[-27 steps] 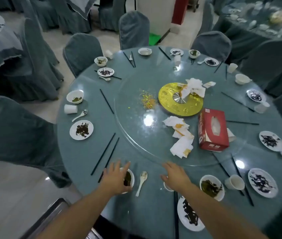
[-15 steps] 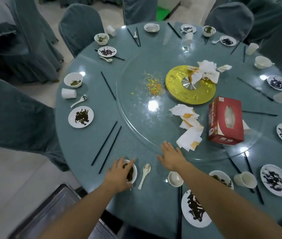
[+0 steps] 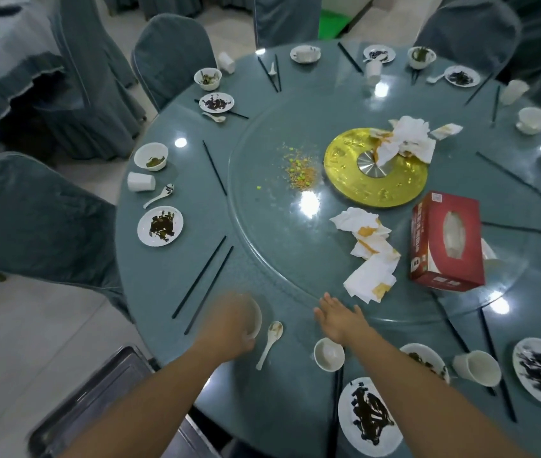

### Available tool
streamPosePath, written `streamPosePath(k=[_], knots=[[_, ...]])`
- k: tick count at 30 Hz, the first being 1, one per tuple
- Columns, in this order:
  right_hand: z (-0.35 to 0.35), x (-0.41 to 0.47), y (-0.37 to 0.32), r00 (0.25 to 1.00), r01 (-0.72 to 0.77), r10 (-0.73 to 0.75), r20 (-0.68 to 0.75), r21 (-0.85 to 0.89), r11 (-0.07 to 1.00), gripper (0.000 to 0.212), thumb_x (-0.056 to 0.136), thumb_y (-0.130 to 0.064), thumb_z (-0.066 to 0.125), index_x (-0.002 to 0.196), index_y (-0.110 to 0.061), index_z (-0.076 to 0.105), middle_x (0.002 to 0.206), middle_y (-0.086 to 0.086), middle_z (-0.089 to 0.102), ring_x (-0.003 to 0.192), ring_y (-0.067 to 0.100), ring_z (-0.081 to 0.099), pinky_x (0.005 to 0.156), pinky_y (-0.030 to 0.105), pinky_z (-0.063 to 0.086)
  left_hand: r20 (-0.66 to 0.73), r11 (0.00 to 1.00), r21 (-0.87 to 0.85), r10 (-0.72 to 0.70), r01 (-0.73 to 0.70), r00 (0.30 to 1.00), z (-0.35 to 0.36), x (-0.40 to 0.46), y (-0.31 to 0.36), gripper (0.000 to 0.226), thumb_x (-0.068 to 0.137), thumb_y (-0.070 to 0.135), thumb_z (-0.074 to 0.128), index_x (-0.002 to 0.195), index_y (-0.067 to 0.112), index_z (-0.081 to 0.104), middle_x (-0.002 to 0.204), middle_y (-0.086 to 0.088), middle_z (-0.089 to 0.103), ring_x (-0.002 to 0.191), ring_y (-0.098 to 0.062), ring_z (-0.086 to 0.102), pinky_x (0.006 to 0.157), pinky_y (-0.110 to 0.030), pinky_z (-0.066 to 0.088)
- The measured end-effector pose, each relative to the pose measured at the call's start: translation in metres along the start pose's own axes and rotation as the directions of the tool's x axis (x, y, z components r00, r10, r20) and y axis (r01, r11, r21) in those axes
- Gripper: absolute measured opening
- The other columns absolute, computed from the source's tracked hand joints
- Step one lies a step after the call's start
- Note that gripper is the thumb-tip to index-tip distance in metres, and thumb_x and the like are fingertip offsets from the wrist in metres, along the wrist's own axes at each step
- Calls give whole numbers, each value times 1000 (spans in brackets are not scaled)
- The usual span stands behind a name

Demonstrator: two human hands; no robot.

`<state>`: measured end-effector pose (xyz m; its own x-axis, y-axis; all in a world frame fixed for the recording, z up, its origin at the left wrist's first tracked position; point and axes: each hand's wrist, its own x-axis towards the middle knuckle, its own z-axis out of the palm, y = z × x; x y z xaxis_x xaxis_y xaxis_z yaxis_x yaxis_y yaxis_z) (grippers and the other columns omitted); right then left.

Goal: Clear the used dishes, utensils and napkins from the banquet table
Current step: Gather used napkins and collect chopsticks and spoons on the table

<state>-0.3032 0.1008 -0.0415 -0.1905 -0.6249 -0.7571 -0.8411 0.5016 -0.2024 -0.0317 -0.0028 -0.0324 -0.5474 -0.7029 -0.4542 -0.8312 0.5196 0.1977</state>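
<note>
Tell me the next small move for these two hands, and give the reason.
Probably lift the small bowl that the left hand grips and carry it down to the metal tray at the table's near edge. The bowl looks tipped off the table and blurred, and the tray sits just below that arm. The right hand lies flat and open near the stained napkins, holding nothing.

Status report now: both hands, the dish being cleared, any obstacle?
Left hand grips small white bowl at table edge. Right hand open, flat on glass turntable rim. White ceramic spoon lies between hands; no obstacle.
</note>
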Motion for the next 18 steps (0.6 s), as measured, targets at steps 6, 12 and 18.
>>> streamPosePath(k=[6,12,18], knots=[[-1,-10,26,1000,0,0,-8,23,1000,61,103,-50,11,157,-22,13,165,-6,-1,151,12,3,119,59,1,-57,1000,2,9,-9,998,-21,14,32,102,72,64,65,150,32,8,156,-7,11,146,-34,11,110,-49,38],[-1,-18,38,993,-80,85,-81,61,995,48,104,-36,21,147,-18,35,163,0,17,149,18,17,118,58,11,-132,998,-20,51,-54,990,-44,44,57,98,73,62,64,149,34,8,155,-5,14,146,-32,14,110,-49,38],[7,-20,37,972,-194,207,-116,114,974,40,102,-26,29,140,-20,42,157,5,24,147,24,14,117,58,16,-110,993,20,117,-116,987,-65,96,68,94,77,60,63,150,33,11,155,-7,16,145,-34,17,109,-50,39]])
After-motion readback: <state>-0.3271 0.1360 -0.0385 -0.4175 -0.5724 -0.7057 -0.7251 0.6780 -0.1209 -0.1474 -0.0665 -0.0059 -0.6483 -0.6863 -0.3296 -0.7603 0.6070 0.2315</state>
